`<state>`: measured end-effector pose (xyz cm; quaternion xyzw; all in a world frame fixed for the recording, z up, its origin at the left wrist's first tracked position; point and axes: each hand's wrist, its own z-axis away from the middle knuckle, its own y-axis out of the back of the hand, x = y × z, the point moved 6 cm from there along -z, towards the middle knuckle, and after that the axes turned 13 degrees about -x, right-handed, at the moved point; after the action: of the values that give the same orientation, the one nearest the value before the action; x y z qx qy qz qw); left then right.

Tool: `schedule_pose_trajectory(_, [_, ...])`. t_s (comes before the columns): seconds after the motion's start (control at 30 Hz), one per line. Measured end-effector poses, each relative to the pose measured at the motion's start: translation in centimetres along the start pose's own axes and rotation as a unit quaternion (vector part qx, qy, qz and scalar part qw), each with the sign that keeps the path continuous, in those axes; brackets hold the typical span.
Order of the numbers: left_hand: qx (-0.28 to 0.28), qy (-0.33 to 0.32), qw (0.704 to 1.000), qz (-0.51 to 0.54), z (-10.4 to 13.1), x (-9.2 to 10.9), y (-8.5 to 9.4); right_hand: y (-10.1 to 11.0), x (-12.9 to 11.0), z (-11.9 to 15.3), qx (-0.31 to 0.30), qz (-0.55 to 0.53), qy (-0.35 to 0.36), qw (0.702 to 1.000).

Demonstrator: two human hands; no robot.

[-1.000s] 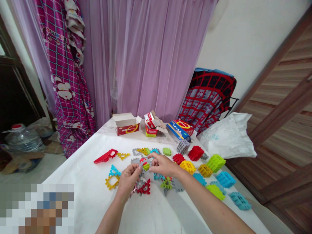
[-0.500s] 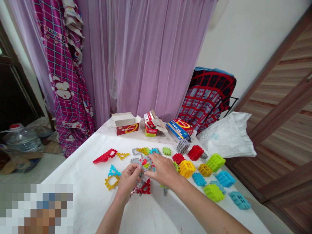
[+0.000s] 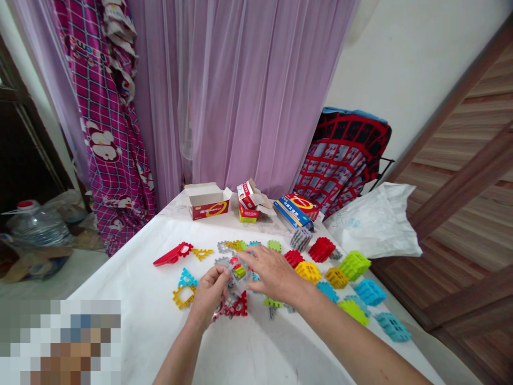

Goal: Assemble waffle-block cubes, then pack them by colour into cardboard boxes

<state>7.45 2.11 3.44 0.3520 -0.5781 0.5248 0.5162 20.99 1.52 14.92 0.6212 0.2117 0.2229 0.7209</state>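
My left hand [image 3: 209, 291] is closed in a pinch at the middle of the white table; what its fingertips hold is too small to make out. Opposite it, my right hand [image 3: 270, 270] has thumb and fingers apart, with nothing visibly held. Between and below the hands lie toothed plastic building pieces, among them a lime piece [image 3: 239, 272] and a red triangular piece [image 3: 241, 305]. Left of my left hand are a yellow ring-like piece [image 3: 176, 295] and a blue triangle [image 3: 186, 278]. My right hand partly hides pieces behind it.
Stacks of toothed pieces, such as a yellow stack [image 3: 308, 271] and a red stack [image 3: 321, 249], stand at the right. Along the back are an open red box [image 3: 210, 209], smaller boxes and a blue box [image 3: 294, 212]. A white bag [image 3: 372, 224] lies at the right edge.
My right hand has drawn slightly away to the right from my left, and its fingers have spread. The lime and red pieces between the hands show more. My left hand stays pinched.
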Motion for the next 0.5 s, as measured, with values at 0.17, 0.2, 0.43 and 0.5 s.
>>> schedule_pose_trajectory(0.17, [-0.02, 0.002, 1.0, -0.014, 0.0, -0.3, -0.5, -0.9, -1.0, -0.3, -0.011, 0.03, 0.06, 0.998])
schedule_pose_trajectory(0.2, [-0.023, 0.001, 1.0, -0.016, 0.1, -0.4, -0.6, -1.1, -1.1, -0.3, -0.01, 0.024, 0.06, 0.998])
schedule_pose_trajectory(0.43, [-0.019, -0.012, 1.0, -0.018, 0.7, -0.2, -0.5, -0.2, 3.4, 1.3, -0.003, -0.072, 0.002, 0.997])
schedule_pose_trajectory(0.5, [0.019, -0.034, 0.999, -0.025, 1.0, -0.1, 0.0, 0.6, 7.7, 2.3, -0.003, -0.085, -0.036, 0.996])
